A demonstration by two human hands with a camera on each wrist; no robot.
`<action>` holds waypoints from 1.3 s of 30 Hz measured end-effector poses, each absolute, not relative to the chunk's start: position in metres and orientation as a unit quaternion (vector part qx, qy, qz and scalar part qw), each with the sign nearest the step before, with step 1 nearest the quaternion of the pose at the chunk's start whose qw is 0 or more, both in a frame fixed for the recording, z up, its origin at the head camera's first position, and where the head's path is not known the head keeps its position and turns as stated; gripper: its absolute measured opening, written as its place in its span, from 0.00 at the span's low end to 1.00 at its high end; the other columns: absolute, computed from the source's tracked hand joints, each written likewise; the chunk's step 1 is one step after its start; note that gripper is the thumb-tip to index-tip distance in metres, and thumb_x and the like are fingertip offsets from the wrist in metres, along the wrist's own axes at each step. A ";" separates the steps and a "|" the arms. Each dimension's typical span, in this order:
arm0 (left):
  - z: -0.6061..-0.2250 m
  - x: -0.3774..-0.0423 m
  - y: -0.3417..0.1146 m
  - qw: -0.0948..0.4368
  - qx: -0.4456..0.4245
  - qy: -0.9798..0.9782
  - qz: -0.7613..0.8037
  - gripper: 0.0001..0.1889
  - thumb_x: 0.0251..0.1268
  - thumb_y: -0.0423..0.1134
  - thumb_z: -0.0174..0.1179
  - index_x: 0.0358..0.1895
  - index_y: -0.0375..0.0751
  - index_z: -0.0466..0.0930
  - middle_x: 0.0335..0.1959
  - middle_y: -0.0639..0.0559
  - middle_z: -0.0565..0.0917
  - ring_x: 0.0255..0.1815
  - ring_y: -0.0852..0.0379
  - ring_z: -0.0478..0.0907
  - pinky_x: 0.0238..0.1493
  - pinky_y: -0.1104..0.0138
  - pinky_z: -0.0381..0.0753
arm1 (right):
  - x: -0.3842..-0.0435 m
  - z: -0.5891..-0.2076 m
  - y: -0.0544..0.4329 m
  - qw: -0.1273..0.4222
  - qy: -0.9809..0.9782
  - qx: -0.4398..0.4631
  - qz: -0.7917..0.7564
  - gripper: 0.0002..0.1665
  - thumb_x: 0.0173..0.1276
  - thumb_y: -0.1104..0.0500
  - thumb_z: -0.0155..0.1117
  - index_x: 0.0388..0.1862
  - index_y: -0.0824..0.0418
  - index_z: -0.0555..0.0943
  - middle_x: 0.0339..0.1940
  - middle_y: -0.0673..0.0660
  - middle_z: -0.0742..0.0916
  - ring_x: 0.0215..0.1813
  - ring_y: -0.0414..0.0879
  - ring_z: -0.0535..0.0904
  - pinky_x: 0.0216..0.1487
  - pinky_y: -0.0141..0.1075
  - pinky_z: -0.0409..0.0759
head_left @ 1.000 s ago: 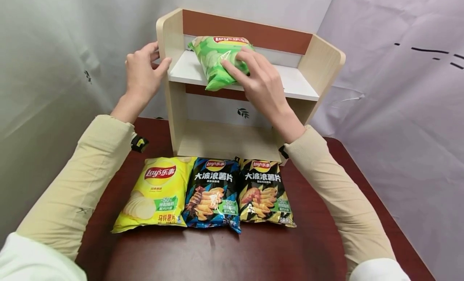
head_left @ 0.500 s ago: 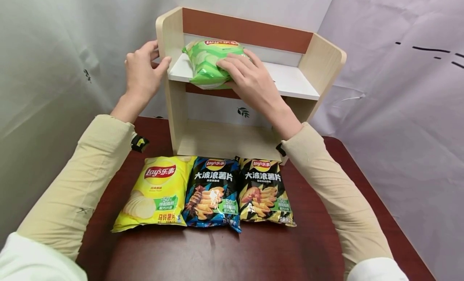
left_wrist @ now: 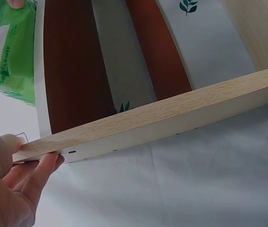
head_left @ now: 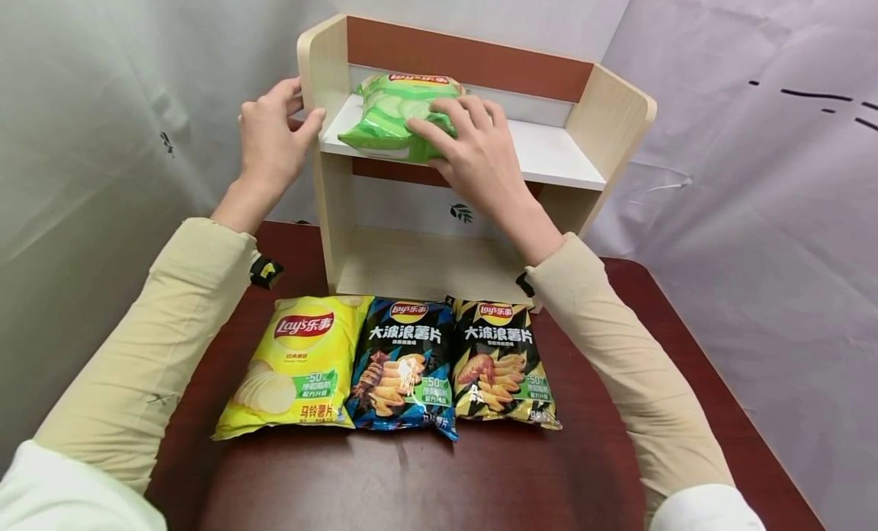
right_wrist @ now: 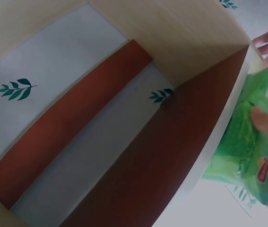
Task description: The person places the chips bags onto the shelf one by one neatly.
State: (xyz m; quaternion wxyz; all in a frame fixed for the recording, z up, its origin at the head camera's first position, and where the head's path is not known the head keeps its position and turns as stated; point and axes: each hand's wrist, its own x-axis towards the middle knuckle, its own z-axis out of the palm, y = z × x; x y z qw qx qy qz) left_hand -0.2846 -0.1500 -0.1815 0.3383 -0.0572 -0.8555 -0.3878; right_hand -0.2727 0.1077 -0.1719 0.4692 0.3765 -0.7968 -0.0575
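Note:
A green bag of potato chips (head_left: 391,116) is over the left half of the white upper shelf (head_left: 559,154), its lower end jutting past the front edge. My right hand (head_left: 483,150) grips the bag's right side, fingers spread over its face. In the right wrist view, the thumb (right_wrist: 263,120) presses into the green plastic. At the left, my left hand (head_left: 274,135) pinches the front edge of the bookshelf's side panel (head_left: 322,66). The left wrist view shows the thumb on one face of that wooden panel (left_wrist: 162,111) and fingers (left_wrist: 37,182) on the other.
On the dark red table (head_left: 411,485), in front of the bookshelf, three chip bags lie side by side: a yellow bag (head_left: 295,363), a blue-and-black bag (head_left: 401,363) and a black-and-gold bag (head_left: 504,363). The lower compartment (head_left: 432,264) opens above them. Pale cloth walls surround the table.
My right hand has moved the green bag leftward, and its lower end has swung left so it lies straighter along the shelf. The left hand stays on the side panel.

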 end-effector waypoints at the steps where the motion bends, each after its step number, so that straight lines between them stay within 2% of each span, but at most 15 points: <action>1: -0.182 -0.285 -0.150 0.339 -0.058 -0.855 -0.388 0.23 0.67 0.44 0.56 0.65 0.47 0.73 0.58 0.48 0.80 0.47 0.47 0.85 0.52 0.57 0.82 | -0.273 -0.172 0.108 0.471 -0.798 0.370 -0.061 0.24 0.64 0.49 0.65 0.60 0.48 0.78 0.57 0.58 0.80 0.60 0.56 0.72 0.57 0.49 0.70; 4: -0.182 -0.285 -0.149 0.339 -0.058 -0.855 -0.388 0.23 0.67 0.44 0.56 0.65 0.47 0.73 0.58 0.48 0.79 0.47 0.47 0.85 0.52 0.57 0.82 | -0.274 -0.174 0.107 0.458 -0.813 0.356 -0.056 0.25 0.66 0.56 0.64 0.62 0.48 0.76 0.57 0.56 0.80 0.58 0.55 0.72 0.50 0.48 0.72; 6: -0.182 -0.285 -0.149 0.338 -0.059 -0.855 -0.388 0.23 0.67 0.44 0.56 0.65 0.47 0.73 0.58 0.48 0.79 0.48 0.47 0.85 0.52 0.57 0.82 | -0.275 -0.174 0.106 0.436 -0.826 0.355 -0.045 0.25 0.68 0.63 0.59 0.64 0.49 0.74 0.59 0.55 0.80 0.59 0.55 0.71 0.50 0.47 0.74; 11: -0.182 -0.285 -0.149 0.340 -0.057 -0.856 -0.386 0.23 0.67 0.44 0.56 0.65 0.47 0.73 0.58 0.48 0.79 0.48 0.48 0.85 0.52 0.58 0.83 | -0.281 -0.175 0.104 0.388 -0.840 0.378 -0.001 0.30 0.69 0.75 0.42 0.65 0.56 0.74 0.62 0.57 0.80 0.62 0.55 0.72 0.59 0.44 0.76; 15: -0.182 -0.285 -0.149 0.338 -0.054 -0.857 -0.385 0.23 0.67 0.44 0.56 0.65 0.48 0.73 0.59 0.49 0.79 0.48 0.48 0.85 0.52 0.59 0.83 | -0.283 -0.175 0.103 0.370 -0.844 0.389 0.015 0.32 0.68 0.78 0.40 0.66 0.58 0.73 0.65 0.58 0.79 0.64 0.54 0.71 0.67 0.41 0.70; 21: -0.181 -0.285 -0.150 0.341 -0.054 -0.859 -0.379 0.23 0.67 0.43 0.57 0.64 0.48 0.74 0.58 0.50 0.80 0.47 0.49 0.85 0.50 0.62 0.84 | -0.284 -0.175 0.102 0.338 -0.853 0.397 0.031 0.36 0.66 0.81 0.38 0.68 0.59 0.71 0.69 0.57 0.75 0.68 0.53 0.68 0.71 0.38 0.66; 26: -0.181 -0.286 -0.151 0.342 -0.054 -0.858 -0.379 0.22 0.66 0.43 0.57 0.64 0.48 0.74 0.57 0.50 0.80 0.47 0.49 0.85 0.49 0.63 0.84 | -0.285 -0.177 0.101 0.339 -0.850 0.402 0.025 0.35 0.66 0.80 0.37 0.69 0.59 0.70 0.70 0.58 0.74 0.69 0.55 0.67 0.73 0.39 0.64; 33: -0.181 -0.286 -0.151 0.342 -0.054 -0.858 -0.380 0.22 0.66 0.43 0.57 0.64 0.49 0.74 0.58 0.51 0.80 0.47 0.49 0.85 0.49 0.64 0.84 | -0.289 -0.184 0.101 0.385 -0.830 0.402 -0.004 0.32 0.70 0.75 0.37 0.69 0.59 0.70 0.70 0.58 0.75 0.70 0.55 0.68 0.74 0.41 0.63; 37: -0.181 -0.287 -0.150 0.346 -0.056 -0.857 -0.379 0.22 0.66 0.43 0.57 0.64 0.48 0.75 0.57 0.50 0.80 0.47 0.49 0.86 0.49 0.65 0.84 | -0.286 -0.185 0.100 0.377 -0.846 0.375 -0.033 0.29 0.73 0.66 0.44 0.72 0.56 0.66 0.73 0.56 0.71 0.74 0.54 0.63 0.75 0.48 0.59; 39: -0.181 -0.286 -0.150 0.348 -0.055 -0.856 -0.378 0.22 0.66 0.43 0.57 0.64 0.47 0.75 0.57 0.50 0.80 0.47 0.49 0.86 0.49 0.65 0.84 | -0.284 -0.186 0.100 0.365 -0.858 0.358 -0.047 0.30 0.74 0.59 0.48 0.75 0.54 0.62 0.75 0.55 0.67 0.77 0.52 0.58 0.77 0.52 0.54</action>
